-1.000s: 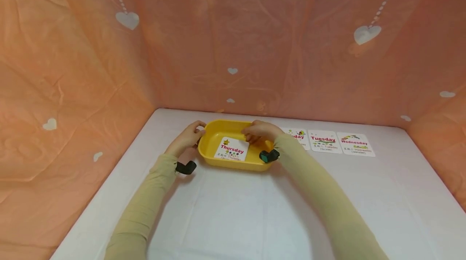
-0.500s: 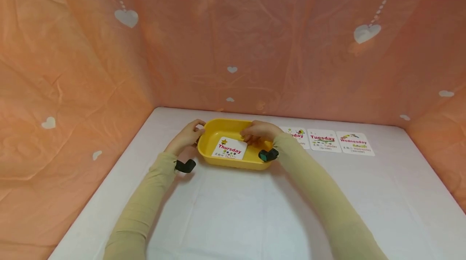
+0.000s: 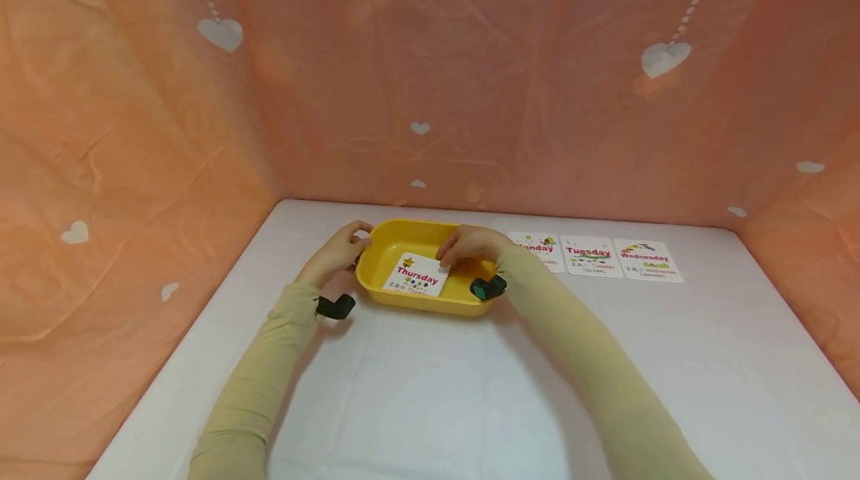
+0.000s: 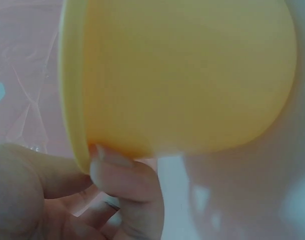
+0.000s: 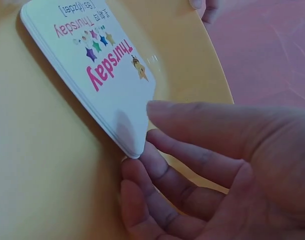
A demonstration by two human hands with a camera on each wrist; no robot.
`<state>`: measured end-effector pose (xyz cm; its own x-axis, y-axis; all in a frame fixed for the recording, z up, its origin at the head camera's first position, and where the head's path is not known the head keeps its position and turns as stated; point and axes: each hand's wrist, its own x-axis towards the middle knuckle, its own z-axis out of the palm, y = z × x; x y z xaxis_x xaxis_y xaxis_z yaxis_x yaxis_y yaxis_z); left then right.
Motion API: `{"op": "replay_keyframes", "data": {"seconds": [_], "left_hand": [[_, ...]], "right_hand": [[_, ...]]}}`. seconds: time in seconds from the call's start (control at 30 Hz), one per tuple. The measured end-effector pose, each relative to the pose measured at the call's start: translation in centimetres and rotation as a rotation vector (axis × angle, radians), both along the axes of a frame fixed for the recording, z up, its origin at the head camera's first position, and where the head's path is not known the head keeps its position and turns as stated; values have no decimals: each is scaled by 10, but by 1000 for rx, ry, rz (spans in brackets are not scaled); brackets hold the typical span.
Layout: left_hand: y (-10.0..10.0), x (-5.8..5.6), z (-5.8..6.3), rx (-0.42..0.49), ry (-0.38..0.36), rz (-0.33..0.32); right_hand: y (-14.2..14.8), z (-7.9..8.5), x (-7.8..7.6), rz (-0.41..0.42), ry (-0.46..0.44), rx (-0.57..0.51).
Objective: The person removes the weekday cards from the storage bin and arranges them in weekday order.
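Observation:
My left hand [image 3: 334,254] grips the left end of a yellow plastic tray [image 3: 419,304]. In the left wrist view, thumb and fingers pinch the tray's rim [image 4: 72,85]. Inside the tray lies a small stack of white cards, its top one a Thursday card [image 3: 417,275] with printed stars. My right hand [image 3: 473,245] reaches over the tray's right side and pinches a corner of the stack. In the right wrist view, the thumb [image 5: 177,117] is at the card's edge and curled fingertips [image 5: 137,172] meet its corner from below.
Right of the tray, a Monday card [image 3: 535,250], a Tuesday card [image 3: 591,256] and a Wednesday card [image 3: 648,262] lie in a row on the white table [image 3: 430,390]. An orange cloth with white hearts [image 3: 665,60] hangs behind and at the sides.
The right thumb and fingers have closed in on the corner of the Thursday card. The left hand keeps its hold on the tray. The whole head view has shifted slightly.

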<state>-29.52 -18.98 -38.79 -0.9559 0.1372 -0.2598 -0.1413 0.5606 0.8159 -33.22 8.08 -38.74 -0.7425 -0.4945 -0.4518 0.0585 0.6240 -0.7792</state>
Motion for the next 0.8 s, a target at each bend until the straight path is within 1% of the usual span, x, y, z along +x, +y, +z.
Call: {"op": "replay_keyframes", "data": {"seconds": [0.1,0.23,0.37,0.5,0.8], "left_hand": [[0,0,1,2,2,-14],[0,-1,3,-8,10,-31],[0,-2,4,-21,-1,-25],[0,-2,2,-23,-10,-17],[0,-2,0,-25,-4,-23]], "right_hand": [[1,1,0,-3,21,36],[1,2,-1,9,42,33],[1,2,-2,8,46,19],[0,2,-2,1,50,8],[-1,0,-3,-30,52,5]]}}
